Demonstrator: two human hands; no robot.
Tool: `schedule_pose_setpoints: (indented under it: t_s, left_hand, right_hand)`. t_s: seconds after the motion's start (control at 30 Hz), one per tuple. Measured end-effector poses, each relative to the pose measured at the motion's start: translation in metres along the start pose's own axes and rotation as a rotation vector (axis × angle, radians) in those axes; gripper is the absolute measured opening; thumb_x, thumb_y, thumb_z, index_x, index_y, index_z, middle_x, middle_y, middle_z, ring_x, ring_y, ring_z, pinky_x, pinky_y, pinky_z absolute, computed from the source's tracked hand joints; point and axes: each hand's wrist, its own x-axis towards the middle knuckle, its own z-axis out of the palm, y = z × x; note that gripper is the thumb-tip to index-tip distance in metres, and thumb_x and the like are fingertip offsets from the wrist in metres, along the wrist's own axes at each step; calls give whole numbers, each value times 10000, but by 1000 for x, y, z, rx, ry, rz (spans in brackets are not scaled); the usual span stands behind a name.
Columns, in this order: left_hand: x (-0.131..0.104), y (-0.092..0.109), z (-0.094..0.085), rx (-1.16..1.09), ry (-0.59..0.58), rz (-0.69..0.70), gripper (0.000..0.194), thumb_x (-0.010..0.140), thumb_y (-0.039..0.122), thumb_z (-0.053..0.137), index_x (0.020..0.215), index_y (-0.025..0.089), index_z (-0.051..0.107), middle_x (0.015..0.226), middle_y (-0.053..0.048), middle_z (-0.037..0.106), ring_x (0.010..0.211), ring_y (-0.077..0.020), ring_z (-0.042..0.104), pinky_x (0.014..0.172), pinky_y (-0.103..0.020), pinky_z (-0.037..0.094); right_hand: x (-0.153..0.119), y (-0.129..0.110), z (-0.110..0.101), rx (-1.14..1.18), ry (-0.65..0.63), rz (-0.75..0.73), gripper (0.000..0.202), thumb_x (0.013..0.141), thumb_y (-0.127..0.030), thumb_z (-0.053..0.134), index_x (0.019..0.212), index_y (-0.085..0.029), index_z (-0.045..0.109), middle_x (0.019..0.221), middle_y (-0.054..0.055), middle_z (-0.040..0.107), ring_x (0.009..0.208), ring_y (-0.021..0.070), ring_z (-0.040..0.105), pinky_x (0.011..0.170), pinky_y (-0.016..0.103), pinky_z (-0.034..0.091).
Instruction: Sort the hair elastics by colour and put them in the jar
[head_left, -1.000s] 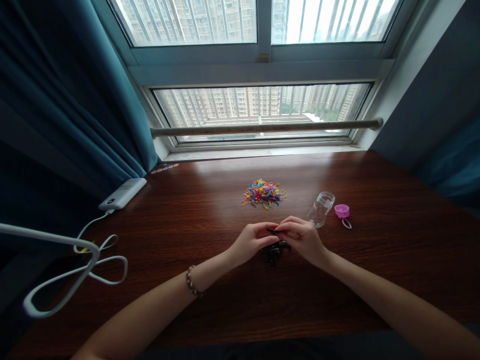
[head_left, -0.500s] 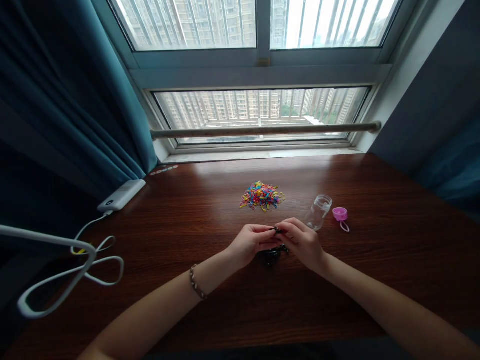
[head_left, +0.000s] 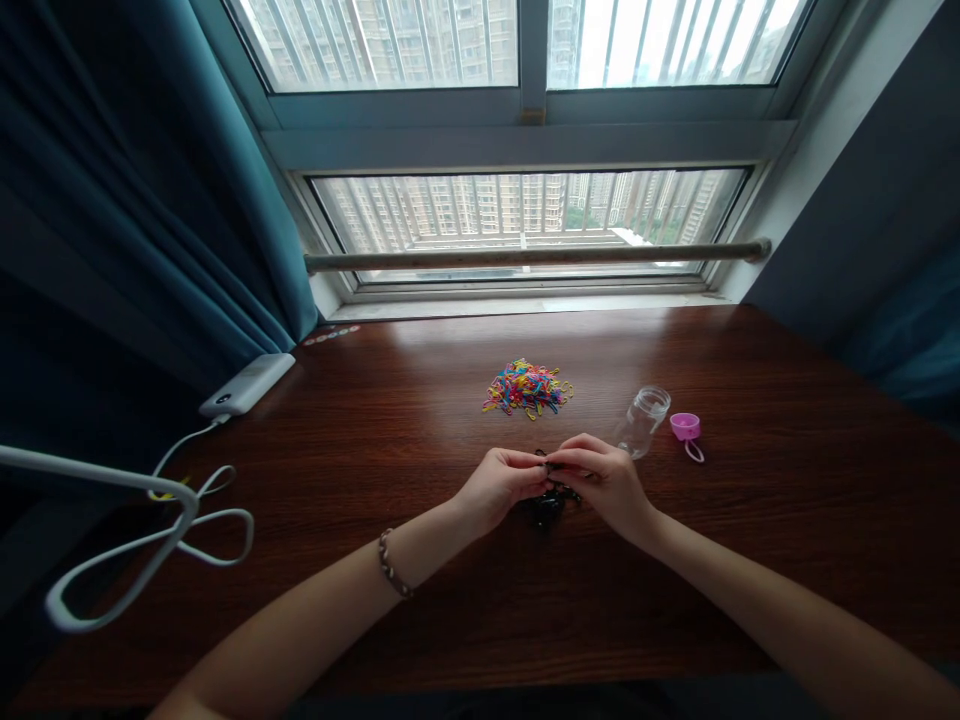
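My left hand (head_left: 493, 490) and my right hand (head_left: 611, 487) meet fingertip to fingertip over the brown table. Both pinch a small black item between them, mostly hidden by the fingers. Just below the fingertips, a shiny black bundle (head_left: 550, 508) rests on the table. Beyond my hands is a pile of small multicoloured clips or links (head_left: 527, 387). A clear open jar (head_left: 643, 422) lies tilted behind my right hand, its base partly hidden. To its right sits a pink cap with a loop (head_left: 685, 427).
A white power bank (head_left: 249, 385) with a white cable (head_left: 217, 521) is at the table's left edge. A thick white curved tube (head_left: 90, 465) juts in at lower left. Blue curtains hang at left; a window with a metal rail (head_left: 525, 258) stands behind the table (head_left: 420, 640).
The fingers of my right hand have closed in nearer to those of my left hand around the small black item. The whole view has shifted slightly.
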Motion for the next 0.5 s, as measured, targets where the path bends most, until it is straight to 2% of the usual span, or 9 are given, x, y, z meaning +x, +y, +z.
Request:
schedule_pose_setpoints:
  t_s: [0.1, 0.33, 0.5]
  left_hand:
    - [1, 1, -2, -8, -40, -24, 273, 559, 190, 771, 791, 66, 697, 728, -76, 678, 629, -88, 597, 664, -201, 461]
    - [-2, 4, 2, -69, -100, 17, 293, 643, 231, 729, 885, 74, 680, 823, -89, 673, 735, -98, 596, 733, -203, 442]
    - [-4, 4, 3, -127, -110, 3, 262, 705, 262, 686, 877, 66, 666, 862, -104, 670, 767, -117, 611, 783, -228, 451]
  right_hand:
    - [0, -1, -1, -48, -15, -52, 122, 775, -253, 580, 846, -239, 679, 822, 39, 602, 725, 142, 584, 614, 243, 497]
    - [-4, 1, 1, -121, 95, -78, 111, 781, -207, 560, 790, -215, 671, 806, 46, 620, 704, 136, 594, 622, 238, 505]
    - [-6, 1, 4, -134, 135, -163, 124, 795, -180, 539, 804, -202, 661, 814, 46, 623, 720, 128, 595, 623, 224, 506]
